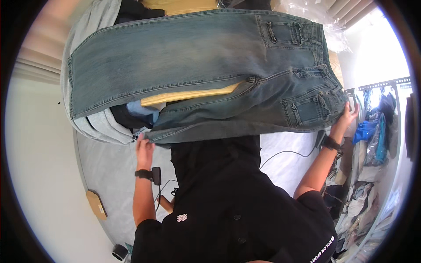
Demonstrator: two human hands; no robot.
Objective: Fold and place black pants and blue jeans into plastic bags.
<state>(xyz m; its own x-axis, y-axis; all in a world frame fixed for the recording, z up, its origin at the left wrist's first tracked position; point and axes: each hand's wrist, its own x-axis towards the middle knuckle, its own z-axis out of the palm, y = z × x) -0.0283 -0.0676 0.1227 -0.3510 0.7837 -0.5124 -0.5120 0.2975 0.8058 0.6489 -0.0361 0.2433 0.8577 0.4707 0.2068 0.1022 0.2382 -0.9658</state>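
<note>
A pair of faded blue jeans [175, 61] lies stretched sideways in front of me, back pockets facing up. Its waistband is on the right and its leg hems are on the left. At the hem corner of the nearer leg, my left hand [145, 151] has its fingers closed on the denim. My right hand [346, 119] grips the waistband at its near corner, with the thumb on top and the other fingers partly hidden. Under the hems lies a light grey garment [103, 127], with black and blue cloth [142, 113] beside it.
Between the legs shows a strip of yellowish wood-like surface [188, 94]. Clear plastic [315, 13] lies beyond the waistband. A rack [397, 87] of bagged clothes stands at the right. A dark cable [285, 152] crosses the pale floor, and a cardboard piece [96, 204] is at lower left.
</note>
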